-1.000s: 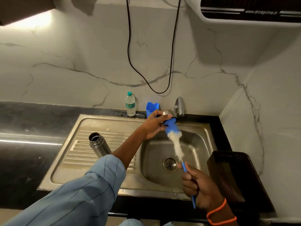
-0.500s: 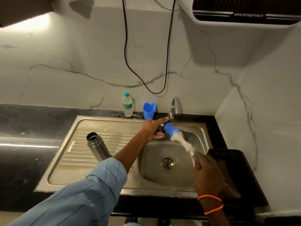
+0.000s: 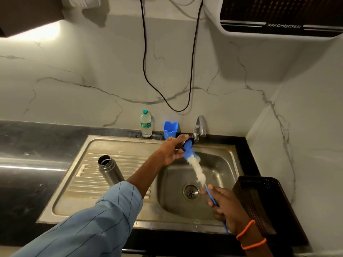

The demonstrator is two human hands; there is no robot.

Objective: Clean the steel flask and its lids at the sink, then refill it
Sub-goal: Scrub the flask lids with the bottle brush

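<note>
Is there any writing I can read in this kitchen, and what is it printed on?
"www.drinkprime.in": on the dark front of the white appliance mounted top right on the wall.
Plastic bottle behind the sink: it has a green and white label, but the print is too small and blurred to read.
Steel flask, blue cup and black basket: no writing visible.

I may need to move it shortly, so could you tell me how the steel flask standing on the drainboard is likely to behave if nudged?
The steel flask stands tall, narrow and uncapped on the ribbed drainboard, so it may tip and then roll. Its smooth metal probably gets slippery when wet.
</note>
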